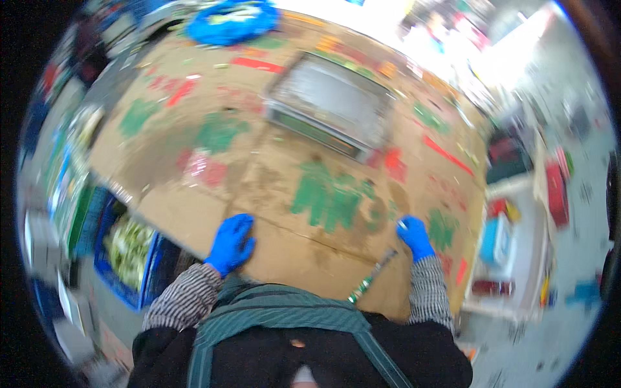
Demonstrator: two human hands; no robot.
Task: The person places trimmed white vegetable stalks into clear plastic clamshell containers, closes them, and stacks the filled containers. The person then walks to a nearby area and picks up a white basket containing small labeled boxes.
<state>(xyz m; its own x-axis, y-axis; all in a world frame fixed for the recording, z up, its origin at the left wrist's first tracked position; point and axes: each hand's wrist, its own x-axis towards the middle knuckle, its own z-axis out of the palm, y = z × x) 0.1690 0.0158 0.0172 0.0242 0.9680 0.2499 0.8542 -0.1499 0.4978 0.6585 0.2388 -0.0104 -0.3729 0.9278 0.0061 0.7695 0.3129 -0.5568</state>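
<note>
My left hand (pixel 232 245), in a blue glove, rests on the near edge of the cardboard-covered table (pixel 286 252). Its thumb stands apart from the fingers, and no object shows in it. My right hand (pixel 415 237), gloved in blue too, is curled over the cardboard farther right. A small pale spot shows at its fingertips; blur hides whether it grips anything. Between the hands, closer to the right one, lies a slim tool with a green patterned handle (pixel 360 290), perhaps a knife. Beyond them sits a rectangular metal-topped box (pixel 335 104), possibly a weighing scale.
A blue plastic bag (pixel 233 24) with pale vegetable pieces lies at the far left. Below the table's left edge stands a blue crate (pixel 101 257) of vegetable trimmings (pixel 128 250). On the right, a white foam box (pixel 524 247) holds a blue-and-white container (pixel 495 240) and other items.
</note>
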